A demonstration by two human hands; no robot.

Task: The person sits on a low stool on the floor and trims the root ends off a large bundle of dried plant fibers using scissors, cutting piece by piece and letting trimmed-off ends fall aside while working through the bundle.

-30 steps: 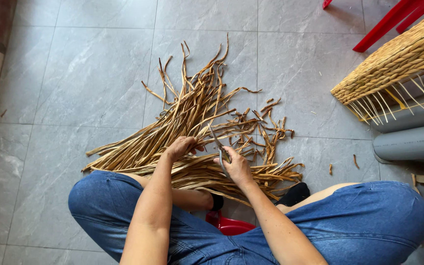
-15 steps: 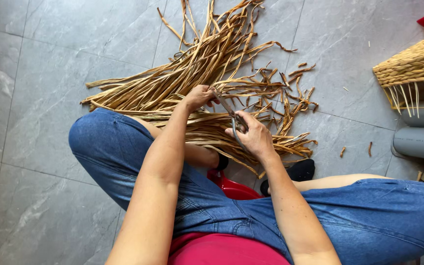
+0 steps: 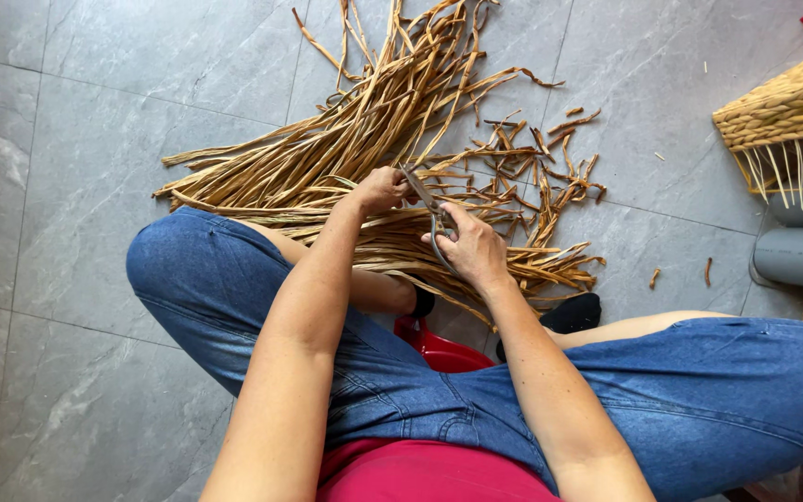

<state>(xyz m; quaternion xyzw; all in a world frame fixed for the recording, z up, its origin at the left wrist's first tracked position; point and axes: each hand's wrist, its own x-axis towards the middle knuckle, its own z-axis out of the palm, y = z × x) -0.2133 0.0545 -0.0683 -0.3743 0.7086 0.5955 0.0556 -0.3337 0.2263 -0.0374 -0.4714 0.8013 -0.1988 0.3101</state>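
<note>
While the person sat with knees apart in blue jeans, both hands worked over the strips (image 3: 364, 158) on the floor (image 3: 67, 167). The strips were long, flat, dried and tan to golden brown, some curled or kinked at the ends. They lay in one fanned heap directly ahead of the knees, too many and too overlapped to count. Short offcuts were scattered to the right of the heap; two lay apart near the pipes, the rest could not be counted.

Left hand (image 3: 381, 189): closed, fingers curled around a strip at the near edge of the heap. Right hand (image 3: 476, 249): closed around the handles of one pair of scissors (image 3: 427, 212), blades pointing up and left toward the left hand. Whether the blades touched the strip could not be told.

Counted: two hands, one pair of scissors, one heap of strips. One woven basket (image 3: 787, 102), unfinished, pale stakes sticking from its edge, at the right border, well apart from the heap. Two grey pipes (image 3: 796, 256) just below the basket. One red stool (image 3: 439, 349) partly showing between the legs. One dark foot (image 3: 573, 311) beside the near strip ends. Floor: large grey tiles.
</note>
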